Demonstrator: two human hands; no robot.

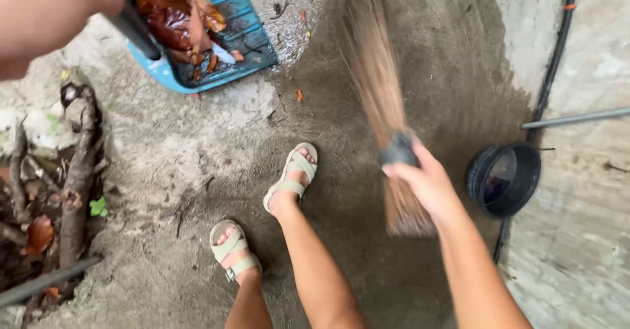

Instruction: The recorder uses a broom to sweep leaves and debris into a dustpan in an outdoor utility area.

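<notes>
R hand (pixel 423 178) was closed round the dark binding (pixel 398 150) of a stick broom (pixel 380 99), approx mid-frame, right of the feet. Bristles fanned up and away from the fist toward the top of the frame, blurred; a short stub of the bundle stuck out below the hand. Broom tips sat near the damp patch just right of the dustpan, not touching it as far as could be seen.

L hand itself was out of frame at the top-left corner; only the forearm (pixel 46 14) showed, so its grip couldn't be told. A dark handle (pixel 134 30) ran from beside that arm down to a blue dustpan (pixel 246 43), tilted w/ its open lip toward the broom. Pan held a heap of wet brown and orange leaves (pixel 177 17).

Dustpan lay well apart from the R hand, up and to the left of it, w/ wet concrete floor (pixel 197 138) between.

2 feet in pale strap sandals (pixel 292 175) stood below the pan, left of the broom hand. A black round pot (pixel 504 179) sat just right of the R hand. Roots and soil (pixel 72 178) ran along the left edge; a black hose (pixel 551 73) and a grey pipe (pixel 577 117) crossed the pale slab at right.
</notes>
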